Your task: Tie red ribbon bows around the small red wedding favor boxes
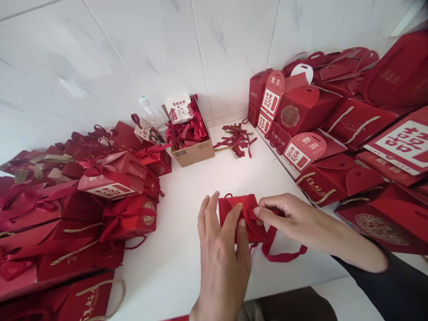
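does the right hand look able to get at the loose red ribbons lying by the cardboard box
Probably yes. The right hand is busy at the small red box, but bare white tabletop lies between it and the loose ribbons beside the cardboard box; nothing stands in that path.

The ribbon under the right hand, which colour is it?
Dark red ribbon, seen in the head view.
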Available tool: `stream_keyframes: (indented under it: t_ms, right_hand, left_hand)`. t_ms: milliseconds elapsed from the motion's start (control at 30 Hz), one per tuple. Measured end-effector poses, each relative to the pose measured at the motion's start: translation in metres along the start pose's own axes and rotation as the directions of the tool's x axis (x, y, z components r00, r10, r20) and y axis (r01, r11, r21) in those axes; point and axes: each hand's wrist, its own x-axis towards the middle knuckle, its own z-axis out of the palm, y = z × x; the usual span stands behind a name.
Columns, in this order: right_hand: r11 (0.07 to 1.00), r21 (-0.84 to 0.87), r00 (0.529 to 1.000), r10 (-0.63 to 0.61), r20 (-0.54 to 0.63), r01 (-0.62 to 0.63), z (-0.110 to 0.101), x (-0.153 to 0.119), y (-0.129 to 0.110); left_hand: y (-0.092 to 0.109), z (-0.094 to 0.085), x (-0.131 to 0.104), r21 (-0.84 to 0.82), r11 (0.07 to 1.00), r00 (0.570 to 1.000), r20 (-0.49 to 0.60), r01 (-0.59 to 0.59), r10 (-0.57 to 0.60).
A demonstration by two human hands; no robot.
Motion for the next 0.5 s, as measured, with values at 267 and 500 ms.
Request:
stream_keyframes:
  t_ms: [267,500]
  right_hand:
    - [0.999,-0.042,1.000,-0.009,0.000,0.009,0.0046,0.0030,0.0042]
    - [0.993,-0.100,0.992,-0.071,-0.107,0.061,0.0068,-0.0030,-0.0018]
  left_hand:
    - [-0.0034,0.0005,0.0084,-0.049,0.999,0.999,0.037,0.009,-0.007]
    - [-0.0015,-0.0009,0.0107,-0.163,0.986,0.999,0.029,0.046,-0.042]
